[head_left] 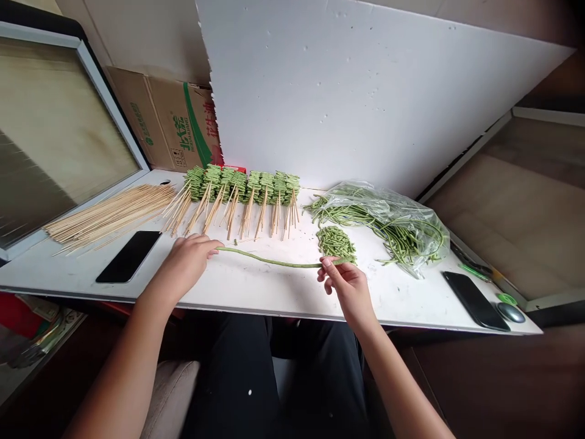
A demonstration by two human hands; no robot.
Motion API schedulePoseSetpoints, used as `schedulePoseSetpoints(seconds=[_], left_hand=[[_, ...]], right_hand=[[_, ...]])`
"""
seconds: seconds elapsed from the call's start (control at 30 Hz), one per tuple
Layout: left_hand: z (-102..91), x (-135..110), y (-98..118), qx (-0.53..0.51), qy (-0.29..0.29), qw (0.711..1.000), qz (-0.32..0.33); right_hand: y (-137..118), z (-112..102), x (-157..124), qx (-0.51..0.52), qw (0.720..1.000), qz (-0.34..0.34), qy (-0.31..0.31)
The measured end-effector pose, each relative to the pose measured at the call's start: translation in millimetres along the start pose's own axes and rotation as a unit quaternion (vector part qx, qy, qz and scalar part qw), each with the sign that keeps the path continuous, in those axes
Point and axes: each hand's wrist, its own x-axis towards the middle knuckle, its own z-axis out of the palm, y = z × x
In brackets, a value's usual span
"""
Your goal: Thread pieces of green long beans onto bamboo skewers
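Note:
A long green bean [269, 261] stretches between my two hands, just above the white table. My left hand [192, 259] is closed on its left end, fingers pinched together. Near its other end, my right hand [345, 280] pinches the bean between thumb and fingers. Right behind that hand lies a pile of short cut bean pieces [335, 241]. Farther back, skewers threaded with bean pieces [256, 186] stand in a row of stacked bundles, their bare stick ends pointing toward me. A clear plastic bag [379, 201] of whole long beans [402, 241] sits at the right.
Loose bamboo skewers [114, 210] are heaped at the left, beside a black phone [129, 256]. At the right edge lie another dark phone-like slab [474, 299], a green-handled tool [475, 272] and a shiny rounded object [510, 313]. A cardboard box [164, 122] stands behind.

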Motion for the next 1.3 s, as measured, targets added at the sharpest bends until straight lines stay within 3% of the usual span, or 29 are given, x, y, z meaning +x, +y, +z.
schedulePoseSetpoints(seconds=[0.13, 0.27, 0.33, 0.43, 0.53, 0.63, 0.7, 0.83, 1.0, 1.13, 1.3], left_hand=[[-12.0, -3.1, -13.1, 0.043, 0.083, 0.995, 0.02], [-3.0, -7.4, -33.0, 0.051, 0.019, 0.998, -0.028], [7.8, -8.0, -32.3, 0.049, -0.028, 0.996, -0.066], [20.3, -8.6, -0.8, 0.022, -0.076, 0.994, -0.074], [28.0, -11.1, 59.2, -0.089, -0.06, 0.994, 0.024], [38.5, -15.9, 114.1, -0.24, -0.092, 0.96, 0.109], [47.0, -19.1, 133.9, -0.316, -0.132, 0.931, 0.125], [56.3, -21.8, 135.6, -0.324, -0.125, 0.929, 0.128], [52.8, -19.6, 123.7, -0.275, -0.124, 0.945, 0.125], [54.0, -21.5, 130.1, -0.313, -0.097, 0.937, 0.119], [62.7, -26.3, 142.5, -0.406, -0.083, 0.904, 0.108]], right_hand=[[-1.0, -1.5, 0.0, -0.021, 0.999, -0.04, -0.01], [5.0, 0.0, -2.7, -0.05, 0.997, -0.042, -0.029], [7.1, 1.5, -6.2, -0.067, 0.996, -0.032, -0.042], [5.9, 3.8, -14.1, -0.102, 0.993, -0.025, -0.051], [1.7, 7.8, -23.5, -0.122, 0.988, -0.03, -0.09], [-1.6, 12.5, -31.2, -0.126, 0.981, -0.038, -0.145], [-3.0, 13.0, -33.8, -0.129, 0.975, -0.047, -0.175], [-7.2, 1.7, -30.8, -0.155, 0.968, -0.113, -0.164], [-15.2, -15.0, -23.7, -0.286, 0.901, -0.269, -0.185], [-14.3, -10.9, -26.5, -0.326, 0.872, -0.306, -0.2], [-2.5, -1.9, -31.3, -0.329, 0.86, -0.331, -0.204]])
